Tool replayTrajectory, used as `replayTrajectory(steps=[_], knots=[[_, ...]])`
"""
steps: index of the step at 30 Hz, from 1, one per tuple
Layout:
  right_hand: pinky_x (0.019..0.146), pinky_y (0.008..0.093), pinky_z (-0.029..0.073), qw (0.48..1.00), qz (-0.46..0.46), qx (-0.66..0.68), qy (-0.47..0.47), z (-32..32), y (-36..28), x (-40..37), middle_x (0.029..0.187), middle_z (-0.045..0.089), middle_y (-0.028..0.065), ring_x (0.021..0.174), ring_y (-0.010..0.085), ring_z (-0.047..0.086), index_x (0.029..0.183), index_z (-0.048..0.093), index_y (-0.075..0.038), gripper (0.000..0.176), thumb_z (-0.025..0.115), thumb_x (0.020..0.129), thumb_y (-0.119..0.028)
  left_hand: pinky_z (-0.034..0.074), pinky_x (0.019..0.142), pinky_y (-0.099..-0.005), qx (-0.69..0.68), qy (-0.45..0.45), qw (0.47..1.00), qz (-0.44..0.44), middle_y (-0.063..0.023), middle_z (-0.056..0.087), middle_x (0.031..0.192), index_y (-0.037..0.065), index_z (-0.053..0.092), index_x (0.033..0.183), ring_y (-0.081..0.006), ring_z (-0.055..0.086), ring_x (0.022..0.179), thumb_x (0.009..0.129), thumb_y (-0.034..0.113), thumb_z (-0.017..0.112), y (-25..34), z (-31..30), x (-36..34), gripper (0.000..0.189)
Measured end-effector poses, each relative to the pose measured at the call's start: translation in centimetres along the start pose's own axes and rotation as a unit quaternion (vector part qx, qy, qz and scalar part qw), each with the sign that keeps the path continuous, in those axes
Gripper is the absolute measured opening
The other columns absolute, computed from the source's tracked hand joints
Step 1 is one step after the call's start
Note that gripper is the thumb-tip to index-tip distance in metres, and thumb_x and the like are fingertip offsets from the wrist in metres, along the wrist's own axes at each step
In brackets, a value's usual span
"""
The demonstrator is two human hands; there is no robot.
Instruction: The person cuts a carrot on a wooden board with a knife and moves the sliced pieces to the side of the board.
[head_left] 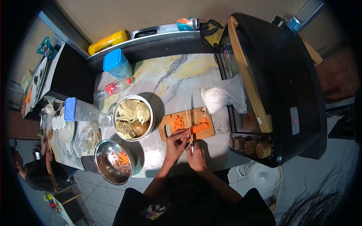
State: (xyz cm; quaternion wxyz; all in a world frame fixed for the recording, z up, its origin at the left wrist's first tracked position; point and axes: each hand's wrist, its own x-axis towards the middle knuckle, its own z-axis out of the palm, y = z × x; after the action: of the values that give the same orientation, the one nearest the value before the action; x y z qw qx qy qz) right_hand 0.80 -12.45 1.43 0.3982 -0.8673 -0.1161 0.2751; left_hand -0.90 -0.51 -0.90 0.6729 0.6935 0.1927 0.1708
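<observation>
My right hand (197, 157) is wrapped around the handle of a kitchen knife (187, 113), whose blade points away from me across the wooden cutting board (208, 111). A sliced carrot (200, 127) lies in a row to the right of the blade. Left of the blade sits a small pile of diced carrot (178, 122). My left hand (176, 145) is closed at the board's near edge, its fingertips against the blade's left side near the carrot. What those fingers hold, if anything, is hidden.
Left of the board stand a white pot (151, 126) of cabbage leaves and a steel bowl (101, 165) with carrot bits. A bag of white powder (217, 98) rests beside the black oven (279, 86) at right. Another person (43, 173) is at far left.
</observation>
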Motion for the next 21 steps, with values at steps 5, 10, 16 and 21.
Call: replayTrajectory(steps=[5, 10, 16, 21], knots=[[0.061, 0.053, 0.045, 0.995, -0.073, -0.002, 0.07, 0.2, -0.1, 0.0, 0.067, 0.059, 0.0263, 0.069, 0.0464, 0.059, 0.092, 0.048, 0.003, 0.019, 0.053, 0.09, -0.014, 0.05, 0.066, -0.0244, 0.026, 0.001, 1.0, 0.003, -0.0148, 0.067, 0.1, -0.003, 0.068, 0.106, -0.0128, 0.061, 0.077, 0.087, 0.002, 0.063, 0.7, 0.0, 0.1, 0.02], [0.068, 0.0552, 0.044, 0.999, -0.029, -0.004, 0.026, 0.0, 0.1, 0.0, 0.08, 0.059, 0.0285, 0.077, 0.0489, 0.057, 0.102, 0.046, 0.002, 0.023, 0.054, 0.09, -0.015, 0.05, 0.065, -0.0238, 0.001, 0.005, 1.0, -0.013, -0.0147, 0.067, 0.1, -0.002, 0.068, 0.106, -0.0122, 0.062, 0.077, 0.087, 0.002, 0.064, 0.4, 0.1, 0.1, 0.02], [0.074, 0.0582, 0.043, 1.0, -0.006, 0.001, 0.001, -0.7, -0.8, -0.1, 0.09, 0.059, 0.0317, 0.084, 0.0518, 0.055, 0.11, 0.045, 0.001, 0.029, 0.056, 0.088, -0.015, 0.049, 0.067, -0.0233, 0.017, 0.003, 1.0, -0.025, -0.0137, 0.065, 0.102, -0.002, 0.069, 0.104, -0.0118, 0.06, 0.078, 0.088, 0.002, 0.063, 0.8, 0.1, 0.0, 0.018], [0.071, 0.058, 0.044, 1.0, 0.0, -0.008, 0.007, -0.5, -0.9, 0.1, 0.085, 0.059, 0.0316, 0.082, 0.0516, 0.056, 0.105, 0.046, 0.001, 0.026, 0.056, 0.088, -0.015, 0.048, 0.068, -0.0239, -0.025, 0.007, 0.998, -0.059, -0.0131, 0.063, 0.105, -0.003, 0.069, 0.102, -0.0119, 0.059, 0.082, 0.089, 0.001, 0.061, 0.5, 0.2, -0.1, 0.016]])
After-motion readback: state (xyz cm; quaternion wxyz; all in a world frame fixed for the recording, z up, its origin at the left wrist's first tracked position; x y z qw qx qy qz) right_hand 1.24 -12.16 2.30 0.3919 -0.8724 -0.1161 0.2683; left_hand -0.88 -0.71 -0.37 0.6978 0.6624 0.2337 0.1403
